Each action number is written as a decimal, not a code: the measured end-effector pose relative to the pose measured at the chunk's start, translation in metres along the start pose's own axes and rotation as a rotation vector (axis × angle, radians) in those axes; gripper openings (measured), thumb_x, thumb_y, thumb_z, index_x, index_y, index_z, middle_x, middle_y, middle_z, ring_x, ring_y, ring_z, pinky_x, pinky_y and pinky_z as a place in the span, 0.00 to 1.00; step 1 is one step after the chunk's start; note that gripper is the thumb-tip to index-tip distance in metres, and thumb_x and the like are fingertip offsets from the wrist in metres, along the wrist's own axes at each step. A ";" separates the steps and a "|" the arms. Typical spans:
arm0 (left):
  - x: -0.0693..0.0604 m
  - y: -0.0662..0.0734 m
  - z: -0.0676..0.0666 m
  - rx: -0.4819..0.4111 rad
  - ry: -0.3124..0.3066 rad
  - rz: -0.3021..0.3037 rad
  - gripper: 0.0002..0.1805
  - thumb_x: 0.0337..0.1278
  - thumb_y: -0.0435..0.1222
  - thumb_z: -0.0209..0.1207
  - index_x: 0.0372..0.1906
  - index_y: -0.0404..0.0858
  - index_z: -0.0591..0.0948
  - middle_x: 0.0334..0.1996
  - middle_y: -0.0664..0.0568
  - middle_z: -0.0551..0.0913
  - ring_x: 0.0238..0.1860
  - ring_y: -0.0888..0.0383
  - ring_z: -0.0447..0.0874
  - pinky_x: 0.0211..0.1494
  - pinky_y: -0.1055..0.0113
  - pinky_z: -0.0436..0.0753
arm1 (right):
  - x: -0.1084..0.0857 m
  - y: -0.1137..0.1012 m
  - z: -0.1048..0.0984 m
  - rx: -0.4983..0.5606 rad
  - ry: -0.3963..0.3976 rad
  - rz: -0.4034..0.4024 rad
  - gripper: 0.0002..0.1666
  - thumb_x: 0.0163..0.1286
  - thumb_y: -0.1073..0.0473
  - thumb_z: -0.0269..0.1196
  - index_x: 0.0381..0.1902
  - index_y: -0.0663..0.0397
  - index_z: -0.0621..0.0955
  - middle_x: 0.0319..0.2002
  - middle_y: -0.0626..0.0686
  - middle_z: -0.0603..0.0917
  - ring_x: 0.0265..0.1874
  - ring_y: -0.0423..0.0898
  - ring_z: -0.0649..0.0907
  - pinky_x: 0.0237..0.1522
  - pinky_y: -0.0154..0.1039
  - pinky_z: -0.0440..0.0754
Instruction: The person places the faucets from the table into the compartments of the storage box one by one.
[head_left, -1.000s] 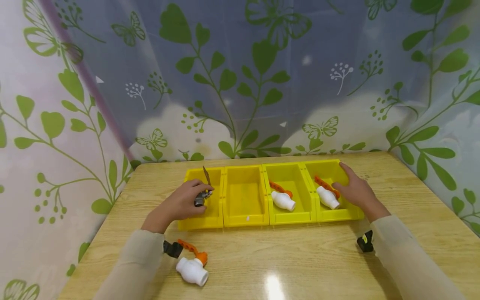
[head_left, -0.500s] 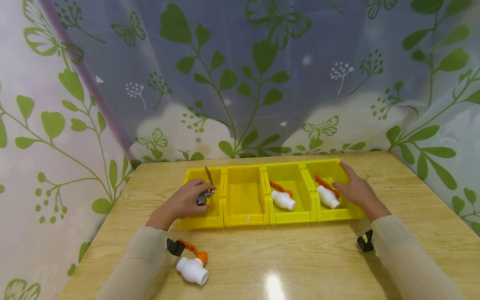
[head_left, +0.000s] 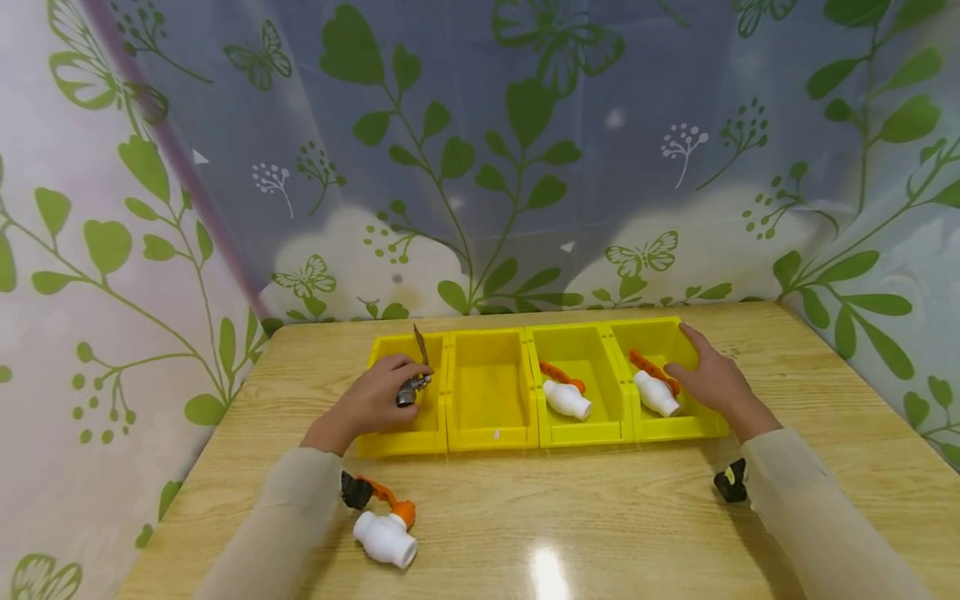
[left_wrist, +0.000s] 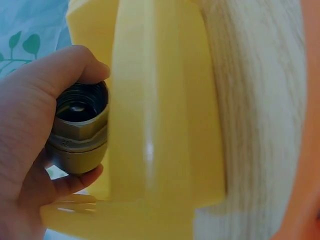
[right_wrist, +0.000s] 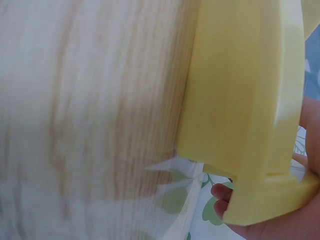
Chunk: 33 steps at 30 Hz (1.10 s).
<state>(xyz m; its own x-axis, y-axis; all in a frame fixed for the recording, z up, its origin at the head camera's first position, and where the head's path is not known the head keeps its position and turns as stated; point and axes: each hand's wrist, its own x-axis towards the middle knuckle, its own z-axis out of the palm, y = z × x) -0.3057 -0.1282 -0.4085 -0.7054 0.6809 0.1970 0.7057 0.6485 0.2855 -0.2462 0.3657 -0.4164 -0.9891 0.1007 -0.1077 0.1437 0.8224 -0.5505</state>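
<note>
In the head view my left hand (head_left: 381, 395) is over the leftmost yellow bin, gripping a grey metal valve (head_left: 407, 392) whose thin brown lever points up. The left wrist view shows the valve's threaded round end (left_wrist: 80, 125) between thumb and fingers, beside the bin's wall (left_wrist: 150, 120). My right hand (head_left: 716, 383) holds the right side wall of the rightmost bin (head_left: 678, 429); in the right wrist view its fingertips (right_wrist: 220, 192) show beneath the bin edge. Inside that bin lies a white valve (head_left: 656, 394) with an orange lever.
Another white valve (head_left: 567, 400) with an orange lever lies in the third bin. The second bin (head_left: 491, 383) holds only a small white speck. On the wooden table (head_left: 480, 517), a third white valve (head_left: 385, 540) rests near my left sleeve. A patterned curtain (head_left: 480, 167) hangs behind.
My left hand, with the metal valve in its grip, has shifted slightly right and up within the leftmost bin area. The right hand has stayed in place.
</note>
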 end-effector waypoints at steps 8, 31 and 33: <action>-0.001 -0.003 0.006 0.048 0.052 0.068 0.25 0.50 0.34 0.66 0.57 0.39 0.80 0.48 0.46 0.77 0.46 0.50 0.74 0.48 0.54 0.77 | 0.001 0.000 0.001 0.012 0.000 0.002 0.49 0.74 0.46 0.52 0.78 0.54 0.39 0.69 0.78 0.56 0.49 0.72 0.76 0.49 0.65 0.70; -0.003 -0.004 0.003 0.126 -0.060 0.156 0.25 0.51 0.37 0.66 0.58 0.43 0.79 0.49 0.48 0.79 0.46 0.52 0.75 0.48 0.56 0.78 | 0.003 0.004 0.001 0.047 -0.005 0.000 0.49 0.73 0.44 0.51 0.78 0.52 0.38 0.69 0.78 0.54 0.29 0.53 0.78 0.41 0.58 0.71; -0.003 -0.004 0.002 0.126 -0.081 0.147 0.25 0.52 0.37 0.66 0.58 0.43 0.79 0.49 0.48 0.79 0.46 0.52 0.74 0.49 0.55 0.78 | 0.003 0.003 0.001 0.046 -0.003 0.001 0.49 0.73 0.44 0.51 0.78 0.52 0.39 0.69 0.78 0.54 0.28 0.52 0.77 0.41 0.57 0.71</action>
<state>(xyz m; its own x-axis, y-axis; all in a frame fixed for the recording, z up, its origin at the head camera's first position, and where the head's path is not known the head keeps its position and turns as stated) -0.3067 -0.1321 -0.4122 -0.5903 0.7931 0.1504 0.8069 0.5742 0.1388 -0.2486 0.3679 -0.4194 -0.9889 0.0998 -0.1102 0.1459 0.7956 -0.5880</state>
